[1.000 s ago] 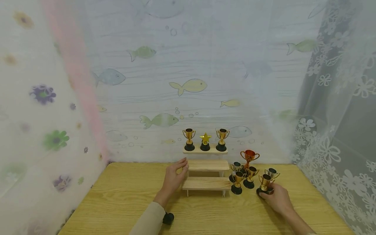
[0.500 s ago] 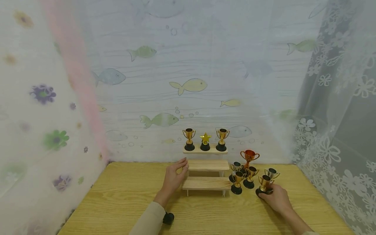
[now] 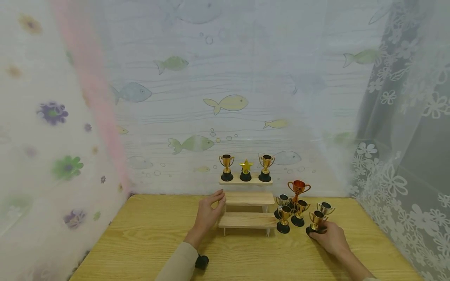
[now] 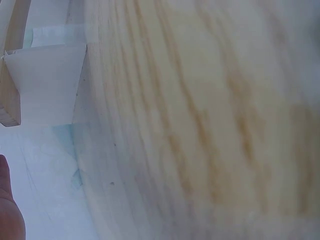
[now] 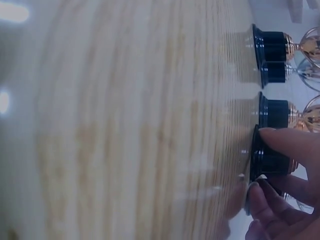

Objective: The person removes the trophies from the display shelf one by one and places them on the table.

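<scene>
My right hand (image 3: 331, 237) pinches the black base of a small gold trophy cup (image 3: 318, 219) at the table's right; the right wrist view shows thumb and fingers around that base (image 5: 272, 156), which stands upright right at the table surface. Just behind it is a silver trophy cup (image 3: 326, 208). My left hand (image 3: 206, 212) rests with extended fingers against the left end of a three-tier wooden stand (image 3: 247, 220). On the top tier stand two gold trophy cups, one left (image 3: 226, 166) and one right (image 3: 266, 166), with a gold star trophy (image 3: 245, 167) between them.
Right of the stand, a group of trophy cups stands on the wooden table (image 3: 140, 242): a red-bronze cup (image 3: 299, 189), a silver cup (image 3: 282, 203) and two gold cups (image 3: 300, 210). A small black object (image 3: 202, 261) lies beside the left sleeve. A fish-patterned curtain (image 3: 183, 105) hangs behind.
The gold cup in my right hand has shifted very slightly left. My left hand stays at the stand, and the other trophies keep their places.
</scene>
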The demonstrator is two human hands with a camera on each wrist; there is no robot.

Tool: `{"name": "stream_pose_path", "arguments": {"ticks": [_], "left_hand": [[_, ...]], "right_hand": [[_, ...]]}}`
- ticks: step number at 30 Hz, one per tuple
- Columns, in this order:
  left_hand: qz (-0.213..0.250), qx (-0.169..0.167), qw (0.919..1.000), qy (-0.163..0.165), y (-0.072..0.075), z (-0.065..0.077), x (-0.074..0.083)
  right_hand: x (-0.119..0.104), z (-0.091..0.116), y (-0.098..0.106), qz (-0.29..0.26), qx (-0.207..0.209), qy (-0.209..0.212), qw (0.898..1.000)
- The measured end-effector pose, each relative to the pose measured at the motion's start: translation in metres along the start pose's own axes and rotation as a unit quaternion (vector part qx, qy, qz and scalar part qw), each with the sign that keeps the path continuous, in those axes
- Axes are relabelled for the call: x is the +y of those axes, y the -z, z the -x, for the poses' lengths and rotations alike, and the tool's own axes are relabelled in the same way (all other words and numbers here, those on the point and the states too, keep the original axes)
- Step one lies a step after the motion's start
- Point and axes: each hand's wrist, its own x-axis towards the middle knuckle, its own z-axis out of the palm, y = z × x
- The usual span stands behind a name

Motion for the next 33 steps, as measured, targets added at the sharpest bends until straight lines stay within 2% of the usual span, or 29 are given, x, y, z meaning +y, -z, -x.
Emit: {"name": "stream_pose_path", "arguments": {"ticks": [15,23,33], "left_hand": [[-0.004,0.002,0.9999,-0.011,0.0,-0.001,0.001],[-0.003,0.0,1.0,-0.008,0.0,-0.001,0.0],[0.001,-0.001,1.0,-0.006,0.0,0.0,0.001]], "right_hand": [[0.003,0.012,0.01,-0.018,-0.021,-0.01,1.0],[-0.001,0.019,0.013,-0.035,-0.033,-0.026,0.998],[-0.016,0.028,0.014,-0.043,-0.033,-0.022,0.998]]}}
